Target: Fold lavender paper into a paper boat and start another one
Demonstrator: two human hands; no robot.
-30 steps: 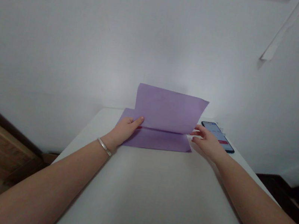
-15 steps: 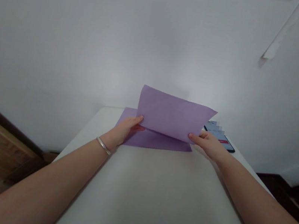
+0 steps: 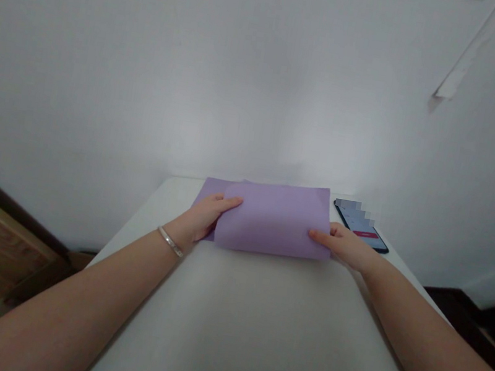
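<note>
A purple sheet of paper (image 3: 273, 218) lies folded over on itself at the far end of the white table (image 3: 246, 311). My left hand (image 3: 205, 216) grips its left edge, thumb on top of the folded flap. At the right edge my right hand (image 3: 344, 245) pinches the flap, thumb on the upper face. The flap curves down over the lower layer, its near edge close to the table. A silver bangle (image 3: 168, 240) sits on my left wrist.
A dark smartphone (image 3: 361, 225) with a lit screen lies on the table just right of the paper, behind my right hand. A white wall stands right behind the table. Wooden flooring shows at the left, dark floor at the right.
The far half of the paper, standing upright a second ago, has been brought down toward me over the near half. Both hands came slightly nearer with it.
</note>
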